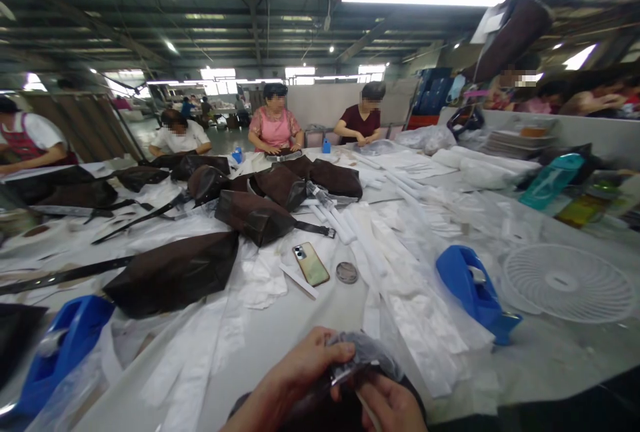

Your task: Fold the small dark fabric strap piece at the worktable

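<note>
At the bottom centre, my left hand (316,360) is closed, thumb and fingers pinching a crumpled sheet of clear plastic wrap (376,351). Just right of it and lower, my right hand (389,402) is closed on a narrow pale-edged strip beneath the plastic. Something shiny, like metal, shows between the two hands, but its kind is unclear. Under both hands lies a dark brown bag (305,412), mostly covered by my hands and cut off by the lower edge of the view.
Dark bags (260,213) lie piled ahead. A phone (311,263) and a round tape roll (347,273) are in front of me. Blue tape dispensers (470,285) stand left and right, with a white fan (567,282) at right. White sheets cover much of the table; several people work beyond.
</note>
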### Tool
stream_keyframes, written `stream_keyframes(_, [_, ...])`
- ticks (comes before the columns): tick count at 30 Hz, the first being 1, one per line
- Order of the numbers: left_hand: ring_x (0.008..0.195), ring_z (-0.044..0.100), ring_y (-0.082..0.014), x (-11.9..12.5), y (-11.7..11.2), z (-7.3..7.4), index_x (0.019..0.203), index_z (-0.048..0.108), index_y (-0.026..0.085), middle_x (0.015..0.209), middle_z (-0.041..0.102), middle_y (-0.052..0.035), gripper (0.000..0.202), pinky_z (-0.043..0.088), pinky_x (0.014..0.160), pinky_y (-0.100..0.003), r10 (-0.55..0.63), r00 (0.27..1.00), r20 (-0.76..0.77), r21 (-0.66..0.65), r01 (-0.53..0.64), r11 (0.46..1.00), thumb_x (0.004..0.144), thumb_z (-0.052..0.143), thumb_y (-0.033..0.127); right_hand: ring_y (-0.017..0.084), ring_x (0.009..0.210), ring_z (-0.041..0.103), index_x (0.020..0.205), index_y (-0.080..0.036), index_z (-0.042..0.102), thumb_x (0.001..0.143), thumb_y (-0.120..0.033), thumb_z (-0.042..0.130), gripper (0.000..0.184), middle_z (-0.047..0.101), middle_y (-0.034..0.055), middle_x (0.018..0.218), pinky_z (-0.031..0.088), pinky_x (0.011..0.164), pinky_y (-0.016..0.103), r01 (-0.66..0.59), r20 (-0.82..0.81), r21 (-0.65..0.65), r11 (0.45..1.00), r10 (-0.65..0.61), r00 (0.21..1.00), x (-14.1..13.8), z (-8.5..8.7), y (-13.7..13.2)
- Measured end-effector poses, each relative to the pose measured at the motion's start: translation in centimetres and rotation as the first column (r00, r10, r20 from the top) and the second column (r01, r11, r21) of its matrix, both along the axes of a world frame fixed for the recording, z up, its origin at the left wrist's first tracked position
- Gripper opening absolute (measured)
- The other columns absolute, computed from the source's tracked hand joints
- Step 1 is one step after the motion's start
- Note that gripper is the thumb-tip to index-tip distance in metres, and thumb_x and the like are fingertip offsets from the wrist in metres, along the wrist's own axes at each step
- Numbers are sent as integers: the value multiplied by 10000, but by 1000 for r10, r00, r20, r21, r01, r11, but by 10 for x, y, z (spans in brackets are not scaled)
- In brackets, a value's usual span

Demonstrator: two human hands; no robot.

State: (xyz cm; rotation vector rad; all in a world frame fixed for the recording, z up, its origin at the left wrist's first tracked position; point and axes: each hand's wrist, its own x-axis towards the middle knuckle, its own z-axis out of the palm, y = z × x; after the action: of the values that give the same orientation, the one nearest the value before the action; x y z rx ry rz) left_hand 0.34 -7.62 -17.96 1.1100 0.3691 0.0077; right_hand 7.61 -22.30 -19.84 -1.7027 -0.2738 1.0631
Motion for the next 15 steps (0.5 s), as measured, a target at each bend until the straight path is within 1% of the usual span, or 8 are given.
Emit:
stream_keyframes(2, [348,487,-85,-3,-2,-3,710,648,72,528,602,-32,356,366,327,-182,3,1000,23,22,-4,1000,706,685,426,41,367,385,750,-159,630,696,-514,620,359,541,-35,457,248,354,152,32,-93,47,998,-28,995,-6,-3,14])
stream_keyframes(4, [372,502,-86,-5,-4,-4,736,641,74,536,608,-33,353,372,333,-174,11,999,44,35,-12,999,726,677,425,26,386,366,695,-163,607,677,-455,643,295,577,-16,477,203,358,126,96,-233,97,991,-71,970,-10,-8,24])
stream_keyframes(5, [387,510,-85,-6,-6,-4,746,638,73,547,612,-38,358,374,338,-167,9,999,52,32,-11,999,741,665,431,20,383,349,673,-166,593,667,-443,652,283,571,-19,467,176,357,119,128,-289,116,985,-90,953,-12,-12,26])
stream_keyframes(7, [412,522,-79,-7,-9,-2,769,626,74,566,613,-43,384,381,352,-155,-9,998,58,18,8,1000,762,641,457,16,354,305,623,-175,555,663,-465,657,310,504,-45,405,137,344,120,154,-352,143,978,-95,931,-13,-19,28])
stream_keyframes(9, [421,529,-78,-7,-12,2,834,586,94,583,613,-29,411,398,359,-152,-9,999,41,28,8,1000,746,651,491,16,321,261,586,-187,514,674,-520,646,368,428,-74,362,123,326,131,160,-364,170,972,-89,927,-13,-25,27])
stream_keyframes(11, [397,518,-81,-7,-14,6,918,482,153,583,610,9,446,400,342,-160,21,1000,8,68,-22,997,722,673,504,14,305,230,559,-199,472,669,-573,639,424,379,-93,354,114,313,137,187,-376,190,964,-105,921,-13,-28,25])
stream_keyframes(12, [389,515,-85,-6,-15,9,940,418,185,584,612,26,463,392,330,-160,34,999,-8,91,-33,995,721,675,502,11,304,218,544,-206,443,655,-592,648,451,358,-102,356,112,309,136,220,-388,195,956,-130,912,-13,-30,25])
stream_keyframes(15, [372,498,-79,-6,-16,15,934,292,240,595,617,58,487,359,313,-144,32,999,-43,145,-25,989,739,662,488,0,315,194,512,-221,340,592,-608,702,537,276,-127,373,118,307,123,335,-459,199,921,-215,862,-10,-31,27])
